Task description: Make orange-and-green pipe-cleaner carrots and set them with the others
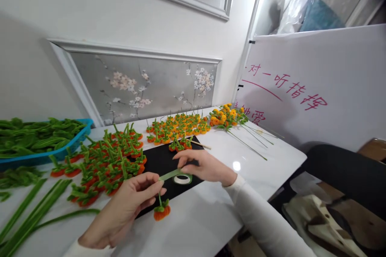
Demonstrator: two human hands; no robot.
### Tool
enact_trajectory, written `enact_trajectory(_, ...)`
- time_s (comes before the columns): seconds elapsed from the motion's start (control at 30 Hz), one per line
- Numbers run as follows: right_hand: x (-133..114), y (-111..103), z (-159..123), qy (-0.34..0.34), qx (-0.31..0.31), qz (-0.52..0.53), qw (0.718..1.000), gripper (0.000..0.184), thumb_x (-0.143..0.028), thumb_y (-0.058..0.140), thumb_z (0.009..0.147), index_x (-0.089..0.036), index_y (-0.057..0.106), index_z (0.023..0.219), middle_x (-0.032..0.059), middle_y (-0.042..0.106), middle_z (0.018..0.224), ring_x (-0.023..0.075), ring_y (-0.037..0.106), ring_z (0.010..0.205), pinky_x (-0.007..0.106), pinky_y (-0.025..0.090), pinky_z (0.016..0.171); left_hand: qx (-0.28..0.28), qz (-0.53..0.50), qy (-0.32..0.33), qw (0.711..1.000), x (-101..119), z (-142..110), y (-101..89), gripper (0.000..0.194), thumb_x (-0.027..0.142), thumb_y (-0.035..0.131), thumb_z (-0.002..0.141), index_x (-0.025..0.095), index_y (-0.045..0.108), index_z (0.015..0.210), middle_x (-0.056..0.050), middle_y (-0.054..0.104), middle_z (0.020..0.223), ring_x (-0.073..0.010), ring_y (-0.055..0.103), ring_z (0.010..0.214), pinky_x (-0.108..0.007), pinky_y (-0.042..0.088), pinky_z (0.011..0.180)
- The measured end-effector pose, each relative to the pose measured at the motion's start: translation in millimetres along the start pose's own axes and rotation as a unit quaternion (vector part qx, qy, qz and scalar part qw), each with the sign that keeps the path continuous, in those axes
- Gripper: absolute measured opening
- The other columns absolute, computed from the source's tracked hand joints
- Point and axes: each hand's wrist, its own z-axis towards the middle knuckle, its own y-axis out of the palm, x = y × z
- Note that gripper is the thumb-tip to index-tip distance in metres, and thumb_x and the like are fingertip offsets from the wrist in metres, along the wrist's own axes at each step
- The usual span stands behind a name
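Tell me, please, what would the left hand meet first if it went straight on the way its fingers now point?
Probably the right hand, since the green tape strip runs from the left hand toward it. The tape roll appears just below that line, but depth is unclear from this single view.

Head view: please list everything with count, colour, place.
Table: one, white, centre.
Basket: one, blue, left.
Leaves: many, green, left.
Strips: several, green, left.
Mat: one, black, centre.
Flower heads: many, orange and yellow, table.
Stemmed flowers: several, yellow-orange, right.
Stick: one, tan, mat edge.
Tape roll: one, green, mat.
Tape strip: one, green, centre.
Held flower: one, orange, front.
Panels: two, grey, back.
Board: one, white, right.
Other items: several, indistinct, right.
Left hand, right hand: two, white-sleeved, centre.
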Motion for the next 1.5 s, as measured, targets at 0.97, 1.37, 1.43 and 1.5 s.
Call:
enact_trajectory(0.97,-35.9,83.5,-45.1,0.298,0.056,0.424,0.853,0.048,-0.063,0.047,0.083,-0.016,0.052,0.077,-0.0052,0.036,0.061,0.0054,0.023,0.047,0.021,0.015,0.044,-0.040,-0.108,0.000,0.993,-5.9,-8.8,0.5,0.014,0.021,0.082,0.063,0.016,0.071,0.071,0.001,0.072,0.075,-0.0118,0.069,0.076,-0.015,0.054,0.070)
enact_trajectory(1.37,-39.4,87.9,-39.0,0.254,0.051,0.374,0.890,0.045,-0.061,0.043,0.086,-0.018,0.045,0.073,-0.0073,0.029,0.058,0.0062,0.019,0.047,0.021,0.017,0.044,-0.045,-0.035,0.021,0.998,-3.8,-12.6,3.9,0.018,0.029,0.079,0.064,0.017,0.066,0.065,0.004,0.065,0.064,-0.0092,0.061,0.062,-0.018,0.050,0.065)
enact_trajectory(1.43,-36.3,89.3,-39.0,0.252,0.059,0.345,0.902,0.045,-0.060,0.039,0.088,-0.018,0.046,0.074,-0.0069,0.029,0.059,0.0067,0.020,0.048,0.021,0.019,0.045,-0.029,-0.030,0.023,0.999,-2.2,-13.5,3.9,0.018,0.029,0.079,0.063,0.017,0.066,0.065,0.004,0.065,0.063,-0.0094,0.061,0.062,-0.019,0.050,0.065)
enact_trajectory(1.5,-33.7,89.5,-39.6,0.254,0.067,0.304,0.916,0.045,-0.059,0.036,0.090,-0.018,0.047,0.075,-0.0061,0.030,0.059,0.0075,0.022,0.050,0.021,0.021,0.047,-0.013,-0.027,0.030,0.999,-1.2,-14.5,4.0,0.018,0.029,0.079,0.062,0.017,0.066,0.065,0.004,0.065,0.063,-0.0099,0.061,0.062,-0.020,0.051,0.066)
